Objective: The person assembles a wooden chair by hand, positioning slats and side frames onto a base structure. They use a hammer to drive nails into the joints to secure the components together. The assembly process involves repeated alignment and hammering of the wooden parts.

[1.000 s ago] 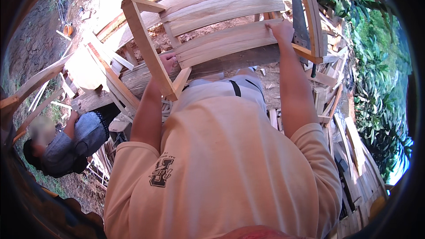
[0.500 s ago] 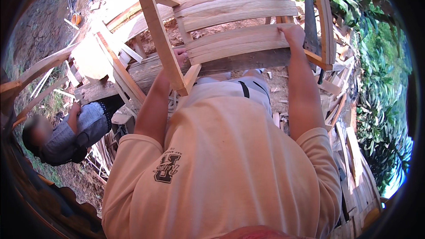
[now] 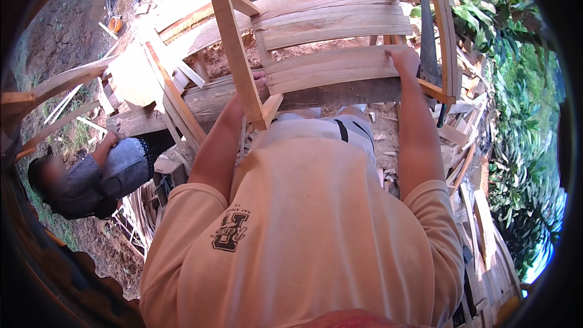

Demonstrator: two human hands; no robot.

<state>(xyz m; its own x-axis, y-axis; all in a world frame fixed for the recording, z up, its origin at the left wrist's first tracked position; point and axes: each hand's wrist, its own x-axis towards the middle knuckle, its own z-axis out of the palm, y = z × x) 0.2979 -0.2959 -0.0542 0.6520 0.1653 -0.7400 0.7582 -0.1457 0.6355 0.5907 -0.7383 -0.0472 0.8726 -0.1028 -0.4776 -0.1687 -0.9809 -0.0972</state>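
Note:
A pale wooden bench frame (image 3: 243,54) lies across in front of me, with several slats between its two ends. My right hand (image 3: 405,62) is closed round the right end of the near slat (image 3: 334,67), its thumb on top. At the same slat's left end, my left hand (image 3: 261,85) has its fingers curled at the wood; the frame's left post partly hides it. A second group of slats (image 3: 334,24) runs parallel on the far side. Just right of my right hand stands a handsaw (image 3: 429,36) with a dark, wide blade, inside the frame's right end.
A thick weathered beam (image 3: 358,92) runs beneath the frame. Boards and offcuts (image 3: 170,94) lean at the left, where another person (image 3: 118,167) sits or stoops. Scrap wood (image 3: 464,130) is heaped at the right, beside leafy plants (image 3: 522,127). An orange container (image 3: 115,24) lies far left.
The bench frame and its surroundings appear slightly lower and further right in the view. Both hands keep to the same ends of the near slat.

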